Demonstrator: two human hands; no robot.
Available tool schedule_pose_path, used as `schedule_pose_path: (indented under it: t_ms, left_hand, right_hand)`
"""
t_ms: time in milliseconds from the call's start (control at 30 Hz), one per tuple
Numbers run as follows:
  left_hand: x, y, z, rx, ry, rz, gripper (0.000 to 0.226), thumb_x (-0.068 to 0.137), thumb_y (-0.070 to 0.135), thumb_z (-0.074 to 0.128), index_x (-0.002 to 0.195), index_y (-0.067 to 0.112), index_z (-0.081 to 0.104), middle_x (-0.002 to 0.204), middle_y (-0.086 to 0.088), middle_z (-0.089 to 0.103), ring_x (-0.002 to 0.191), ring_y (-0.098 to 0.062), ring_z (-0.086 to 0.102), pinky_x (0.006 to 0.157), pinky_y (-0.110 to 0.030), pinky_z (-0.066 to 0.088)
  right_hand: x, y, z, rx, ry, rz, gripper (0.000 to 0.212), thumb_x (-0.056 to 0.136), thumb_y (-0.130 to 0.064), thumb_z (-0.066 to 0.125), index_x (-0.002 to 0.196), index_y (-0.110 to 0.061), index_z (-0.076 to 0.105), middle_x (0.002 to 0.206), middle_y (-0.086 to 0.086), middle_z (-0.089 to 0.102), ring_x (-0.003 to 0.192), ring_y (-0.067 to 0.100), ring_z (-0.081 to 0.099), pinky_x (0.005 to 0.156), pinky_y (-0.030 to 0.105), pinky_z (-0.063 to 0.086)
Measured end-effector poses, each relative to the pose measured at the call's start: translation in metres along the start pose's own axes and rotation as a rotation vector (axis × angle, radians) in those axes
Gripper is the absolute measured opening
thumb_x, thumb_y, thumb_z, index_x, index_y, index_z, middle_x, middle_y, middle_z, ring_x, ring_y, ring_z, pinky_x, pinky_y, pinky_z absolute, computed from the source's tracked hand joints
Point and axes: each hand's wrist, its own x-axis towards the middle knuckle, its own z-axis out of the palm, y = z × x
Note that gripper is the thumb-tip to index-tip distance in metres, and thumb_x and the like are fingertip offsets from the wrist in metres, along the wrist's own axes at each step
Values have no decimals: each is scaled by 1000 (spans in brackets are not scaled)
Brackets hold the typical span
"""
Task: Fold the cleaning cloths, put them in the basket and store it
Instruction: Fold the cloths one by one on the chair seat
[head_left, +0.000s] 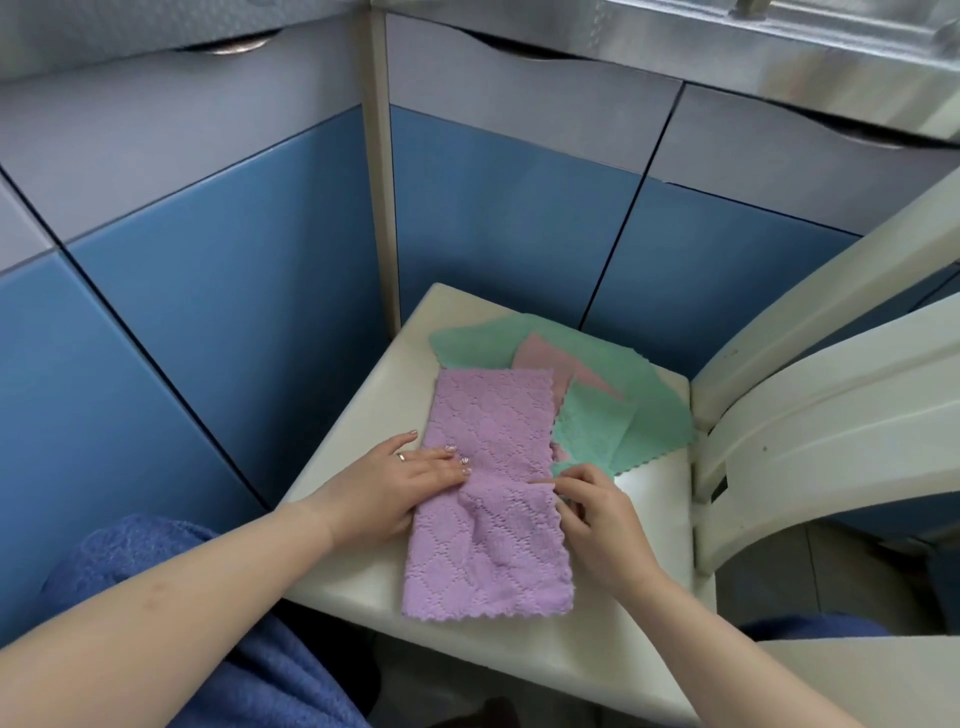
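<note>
Nearest you, at 7 o'clock, your lap is covered in blue textured fabric (171, 597), and both bare forearms reach forward over it. Your left hand (387, 488) lies flat with its fingers (452, 460) spread and released, pressing down on the left edge of the lilac cloth (491, 499); a ring shows on one finger. Your right hand (597, 525) sits at the cloth's right edge, its fingers (558, 480) pinching the scalloped hem about halfway along.

The lilac cloth is a long rectangle, apparently doubled over lengthwise, running from 6 o'clock toward 12. It has a quilted, dimpled weave and wavy-cut edges, and a soft crease puckers across it between your two hands. Its near end lies close to the front edge of the surface.

Beyond it, toward 1 o'clock, lies a loose heap of unfolded cloths: mint green cloths (639, 415) with the same wavy edges and a pale pink cloth (545, 358) tucked among them. The lilac cloth's far end overlaps the heap.

All of this rests on a cream-coloured seat (353, 467) serving as your worktop, with cream curved rails (831, 415) rising at 3 o'clock.

Farther off, from 9 to 1 o'clock, stand cabinet doors (234, 291), blue below and grey above, meeting at a corner post. At 2 o'clock a shiny metal edge (831, 62) runs overhead.
</note>
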Motion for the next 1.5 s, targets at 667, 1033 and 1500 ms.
schedule_pose_path:
  t_ms: [667,1033,1500]
  left_hand:
    - [54,-18,10,-1190,85,-1084,15,92,23,58,98,12,65,90,-3,73,79,-16,67,71,-29,54]
    - [59,-23,7,-1240,-89,-1160,22,95,25,54,78,12,58,57,-2,53,41,-12,44,38,-20,34]
    - [59,-16,4,-1191,-43,-1139,29,97,28,50,75,10,56,54,-3,50,39,-12,43,38,-18,33]
  right_hand:
    - [74,4,-8,373,-117,365,4,90,-32,59,93,-34,61,70,-14,61,44,-5,45,45,9,34]
    - [73,9,-2,344,-45,424,26,90,-23,51,65,-19,46,44,-15,35,44,6,32,46,20,26]
    - [72,6,0,324,-38,376,51,94,-41,50,84,9,56,70,4,49,65,13,42,62,31,28]
